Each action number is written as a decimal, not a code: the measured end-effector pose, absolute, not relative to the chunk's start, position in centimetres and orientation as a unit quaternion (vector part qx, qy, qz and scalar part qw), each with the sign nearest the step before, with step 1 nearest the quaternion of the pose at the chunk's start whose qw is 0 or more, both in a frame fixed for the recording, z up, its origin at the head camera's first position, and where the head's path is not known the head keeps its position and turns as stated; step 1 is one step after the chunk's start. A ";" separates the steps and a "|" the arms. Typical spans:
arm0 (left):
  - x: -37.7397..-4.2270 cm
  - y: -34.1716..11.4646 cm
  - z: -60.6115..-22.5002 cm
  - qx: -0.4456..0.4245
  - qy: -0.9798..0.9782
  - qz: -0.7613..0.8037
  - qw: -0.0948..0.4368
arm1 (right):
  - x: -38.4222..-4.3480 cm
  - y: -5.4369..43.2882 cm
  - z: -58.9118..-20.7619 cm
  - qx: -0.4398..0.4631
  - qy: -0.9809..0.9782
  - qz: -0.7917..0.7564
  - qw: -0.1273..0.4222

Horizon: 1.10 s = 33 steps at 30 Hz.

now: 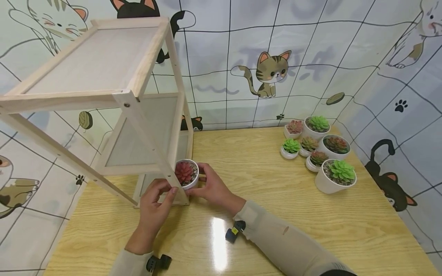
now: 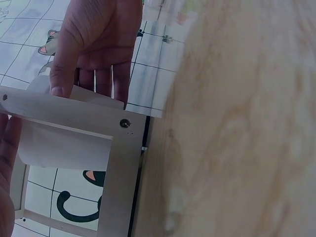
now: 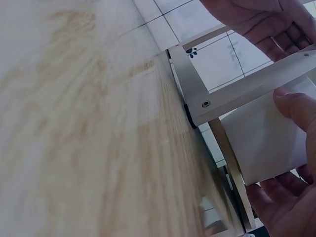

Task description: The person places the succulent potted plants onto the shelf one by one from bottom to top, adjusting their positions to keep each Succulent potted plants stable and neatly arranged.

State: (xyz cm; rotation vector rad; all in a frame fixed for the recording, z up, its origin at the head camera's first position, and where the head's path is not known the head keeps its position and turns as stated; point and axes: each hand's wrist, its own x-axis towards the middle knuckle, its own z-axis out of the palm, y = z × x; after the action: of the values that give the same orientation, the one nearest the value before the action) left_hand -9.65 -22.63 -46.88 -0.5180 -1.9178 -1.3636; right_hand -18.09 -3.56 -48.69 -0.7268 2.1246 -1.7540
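Observation:
A red succulent in a white pot (image 1: pixel 187 174) is at the right side of the pale wooden shelf rack (image 1: pixel 145 96), next to its front post. My right hand (image 1: pixel 215 188) holds this pot from the right, thumb and fingers around its side. In the right wrist view, the thumb lies on the smooth white pot (image 3: pixel 266 136), which partly passes behind the post (image 3: pixel 256 81). My left hand (image 1: pixel 155 203) is at the front of the rack, thumb and index finger pinching the front post. The left hand's other fingers are partly hidden.
Several potted succulents, including a large green one (image 1: pixel 336 174) and a small green one (image 1: pixel 290 147), stand at the right of the wooden table (image 1: pixel 248 161). The rack's top panel (image 1: pixel 93 57) rises high at the left. A cat-printed cloth (image 1: pixel 214 57) hangs behind.

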 end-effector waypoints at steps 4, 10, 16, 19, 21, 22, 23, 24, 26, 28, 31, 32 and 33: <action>-9.7 -22.6 -46.8 -0.206 -0.736 -0.535 0.360 | -18.2 -3.8 -48.7 -0.261 0.736 -0.608 0.142; -9.6 -22.6 -47.0 -0.202 -0.742 -0.525 0.365 | -18.4 -4.1 -48.7 -0.271 0.737 -0.602 0.147; -9.7 -22.7 -46.9 -0.199 -0.748 -0.512 0.373 | -18.5 -4.4 -48.7 -0.275 0.734 -0.603 0.146; -9.7 -22.7 -46.9 -0.205 -0.742 -0.516 0.377 | -18.5 -4.5 -48.7 -0.277 0.734 -0.603 0.146; -9.7 -22.6 -46.9 -0.212 -0.730 -0.529 0.377 | -18.5 -4.6 -48.7 -0.281 0.733 -0.603 0.144; -9.7 -22.6 -46.9 -0.215 -0.724 -0.536 0.377 | -18.5 -4.6 -48.6 -0.283 0.733 -0.602 0.143; -9.7 -22.6 -46.9 -0.218 -0.718 -0.543 0.376 | -18.5 -4.6 -48.7 -0.286 0.732 -0.602 0.142; -9.7 -22.6 -46.9 -0.220 -0.713 -0.550 0.375 | -18.5 -4.6 -48.7 -0.287 0.730 -0.603 0.141; -9.7 -22.5 -46.8 -0.224 -0.705 -0.561 0.371 | -18.5 -4.7 -48.7 -0.290 0.729 -0.604 0.138; -9.7 -22.5 -46.8 -0.225 -0.704 -0.564 0.370 | -18.5 -4.8 -48.7 -0.290 0.727 -0.607 0.140; -9.7 -22.6 -46.8 -0.226 -0.704 -0.565 0.367 | -18.5 -4.8 -48.7 -0.286 0.719 -0.617 0.145; -9.7 -22.6 -46.8 -0.226 -0.704 -0.564 0.367 | -18.5 -4.8 -48.7 -0.284 0.716 -0.620 0.148; -9.7 -22.6 -46.8 -0.226 -0.704 -0.565 0.367 | -18.5 -4.8 -48.7 -0.282 0.713 -0.623 0.152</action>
State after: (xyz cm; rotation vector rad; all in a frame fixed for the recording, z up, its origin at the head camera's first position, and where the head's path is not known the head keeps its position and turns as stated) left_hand -9.70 -22.62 -46.76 -0.5805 -1.8097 -1.4508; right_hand -18.52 -4.83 -48.67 -0.8099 2.0478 -1.7884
